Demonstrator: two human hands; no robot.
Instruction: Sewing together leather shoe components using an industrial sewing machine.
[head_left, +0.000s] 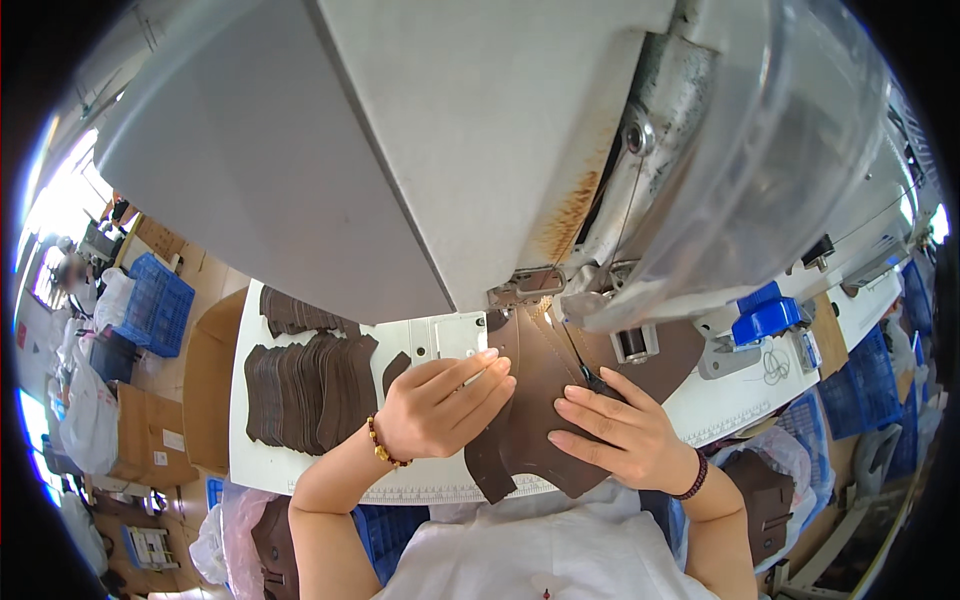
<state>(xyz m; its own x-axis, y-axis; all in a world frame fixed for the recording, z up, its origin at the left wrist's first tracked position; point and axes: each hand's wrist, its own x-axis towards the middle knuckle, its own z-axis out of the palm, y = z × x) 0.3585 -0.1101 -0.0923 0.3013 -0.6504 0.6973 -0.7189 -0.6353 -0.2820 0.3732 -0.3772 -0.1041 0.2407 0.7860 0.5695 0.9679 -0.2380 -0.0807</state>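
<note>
A large brown leather-like piece [535, 425] lies under the sewing machine's head [530, 285], with pale stitch lines running toward the needle area. My right hand [625, 430] rests on this piece, fingers closed around a slim pointed tool with a black handle [592, 380]. The tool's thin tip points up at the needle area; whether it is scissors or snips does not show clearly. My left hand [440, 405] is raised just left of the piece, thumb and fingertips pinched together. Anything between those fingertips is too small to make out.
Stacked dark brown cut pieces [310, 393] sit at the left of the white table [420, 490]. A blue part [765, 315] and loose thread coil [775, 367] are at the right. Cardboard boxes [150, 435] and blue crates [155, 305] stand beyond the left side.
</note>
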